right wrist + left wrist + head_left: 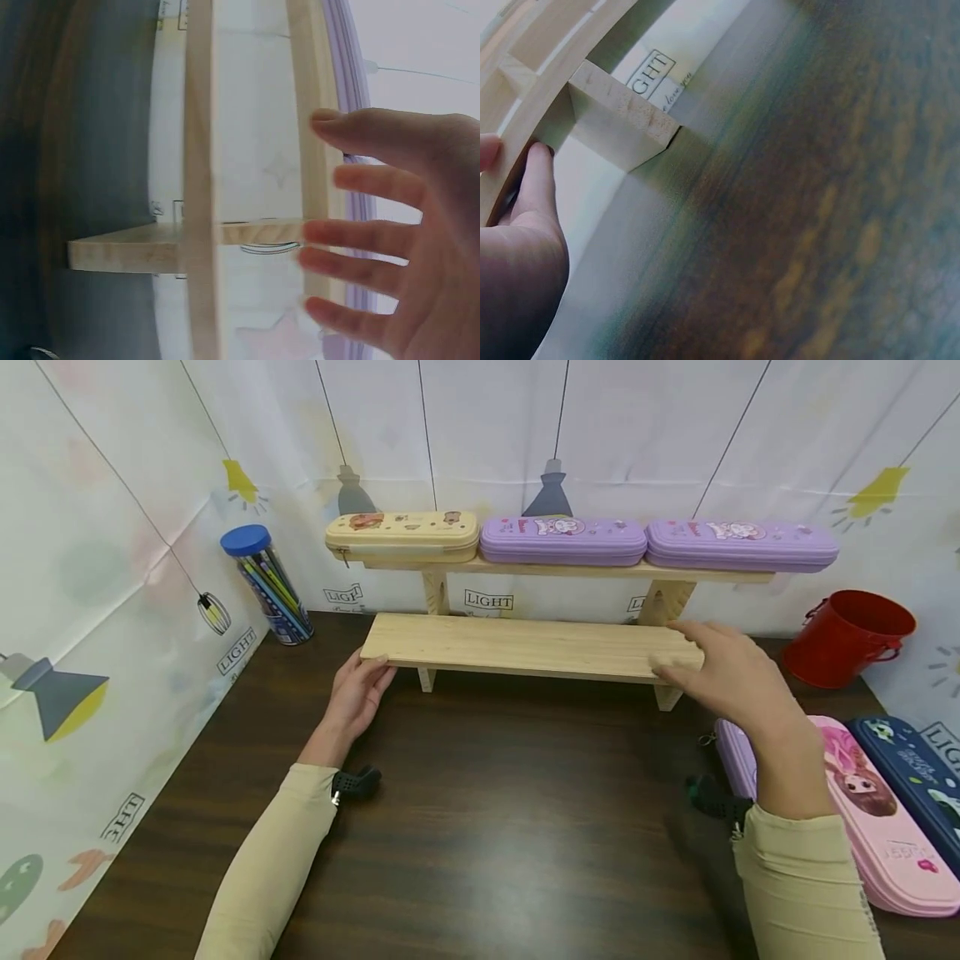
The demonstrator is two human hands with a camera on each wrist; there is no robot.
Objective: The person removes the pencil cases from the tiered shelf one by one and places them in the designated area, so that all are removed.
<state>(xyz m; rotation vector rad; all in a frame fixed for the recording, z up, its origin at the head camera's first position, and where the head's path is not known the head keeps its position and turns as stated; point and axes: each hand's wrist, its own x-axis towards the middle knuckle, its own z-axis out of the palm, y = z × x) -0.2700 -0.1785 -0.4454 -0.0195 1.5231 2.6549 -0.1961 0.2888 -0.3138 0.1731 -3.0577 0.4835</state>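
Note:
A two-tier wooden shelf [525, 643] stands at the back of the table. My left hand [358, 693] grips the left end of its lower board, thumb over the front edge and fingers underneath. In the left wrist view, fingers [538, 184] reach under the board beside a wooden leg [622, 116]. My right hand [731, 672] is over the board's right end, holding nothing; the right wrist view shows its fingers [360, 236] spread and apart from the wood. Along the upper board [570, 571] sit a cream pencil case [405, 537] and two purple pencil cases [562, 542] [742, 545].
At the back left stands a clear jar of pencils [273, 593] with a blue lid. A red bucket [847, 639] is at the back right. Purple, pink [877, 810] and navy [911, 768] cases lie on the dark table [495, 827] by my right forearm. Printed cloth hangs behind.

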